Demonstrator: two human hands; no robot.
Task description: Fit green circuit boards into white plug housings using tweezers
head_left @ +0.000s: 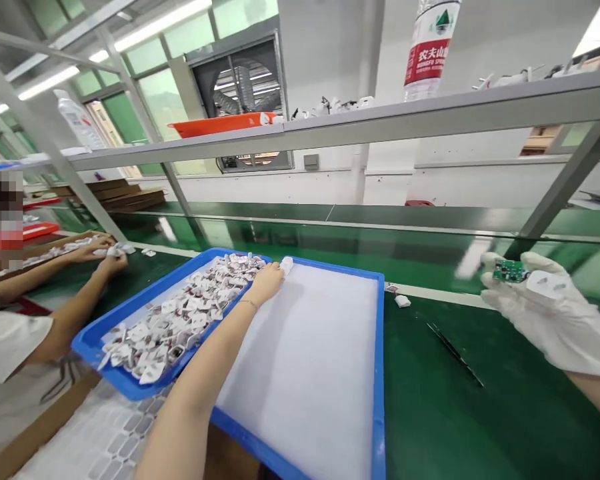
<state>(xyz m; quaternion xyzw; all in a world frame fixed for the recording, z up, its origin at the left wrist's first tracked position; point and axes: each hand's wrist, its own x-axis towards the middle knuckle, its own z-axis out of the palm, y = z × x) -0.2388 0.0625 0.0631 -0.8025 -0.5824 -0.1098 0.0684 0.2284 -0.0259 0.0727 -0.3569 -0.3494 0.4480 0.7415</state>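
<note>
Left hand pinches a white piece near the far edge of the tray, open lining nearer; right hand pinches a circuit board; the tray's near corner is cut off.

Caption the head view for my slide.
Gloved right hand holds a circuit board and plug; left hand touches a white piece.

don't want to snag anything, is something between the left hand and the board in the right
Nothing visible blocks the left hand from the board in the right hand; only the tray rim and small parts on the bench lie low between them.
</note>
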